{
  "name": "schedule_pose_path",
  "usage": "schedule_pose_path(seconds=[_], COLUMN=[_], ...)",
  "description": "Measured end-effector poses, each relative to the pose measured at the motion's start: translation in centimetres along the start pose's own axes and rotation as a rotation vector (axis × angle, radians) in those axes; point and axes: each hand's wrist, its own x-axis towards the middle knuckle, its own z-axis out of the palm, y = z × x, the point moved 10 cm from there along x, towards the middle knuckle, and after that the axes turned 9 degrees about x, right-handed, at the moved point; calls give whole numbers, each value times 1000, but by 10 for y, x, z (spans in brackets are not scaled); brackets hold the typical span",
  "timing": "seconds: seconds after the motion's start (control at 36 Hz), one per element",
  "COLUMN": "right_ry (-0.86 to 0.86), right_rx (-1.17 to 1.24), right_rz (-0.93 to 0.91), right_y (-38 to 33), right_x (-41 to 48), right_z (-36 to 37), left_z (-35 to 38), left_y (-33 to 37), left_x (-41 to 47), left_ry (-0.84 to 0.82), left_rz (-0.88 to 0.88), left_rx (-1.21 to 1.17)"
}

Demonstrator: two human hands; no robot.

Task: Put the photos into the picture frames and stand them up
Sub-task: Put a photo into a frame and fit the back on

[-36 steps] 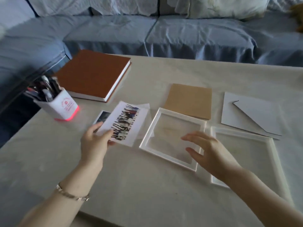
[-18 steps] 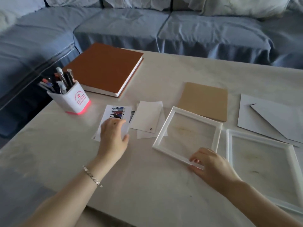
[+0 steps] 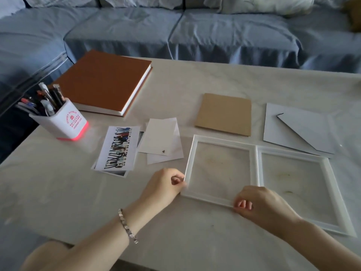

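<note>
Smaller picture frame [image 3: 220, 138], likely light, stiff and fragile-paned, is pinched sensibly at its near rim corners by left hand [image 3: 164, 185] and right hand [image 3: 260, 203].

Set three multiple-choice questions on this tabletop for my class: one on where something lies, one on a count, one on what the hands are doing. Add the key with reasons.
1. Where does the brown board lie?
A. beyond the small frame
B. inside the large frame
C. nearer than the small frame

2. How many white frames lie on the table?
A. one
B. two
C. three

3. What are the hands doing?
A. both idle
B. both press the brown board
C. both hold the small frame

Key:
1 A: the board lies past the frame's far edge.
2 B: small and large frame lie side by side.
3 C: left hand and right hand each pinch a near corner.
</note>
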Motion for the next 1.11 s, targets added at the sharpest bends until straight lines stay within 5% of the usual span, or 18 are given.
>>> schedule_pose_path(seconds=[0.08,0.22,0.33,0.44,0.75,0.86,0.97,1.03,1.11], right_ry=[-40,47,365,392,459,444,408,423,471], right_rx=[25,105,15,-148,-198,-161,-56,119,404], right_rz=[26,37,-69,41,-58,-61,-38,14,98], right_y=[7,6,6,26,18,20,19,17,17], right_x=[-3,1,3,5,-8,-8,-7,-9,-13], right_z=[-1,-16,-43,-37,-34,-35,-34,-44,-52], left_z=[-1,-42,-44,-35,-46,-76,-102,-103,-73], left_y=[10,16,-15,-33,6,34,73,75,65], left_x=[4,28,54,65,54,33,1,-6,-3], left_ry=[-18,308,223,129,253,559,723,626,266], left_rz=[56,103,-87,-187,101,226,367,325,137], left_rx=[62,429,571,561,850,970,767,487,-104])
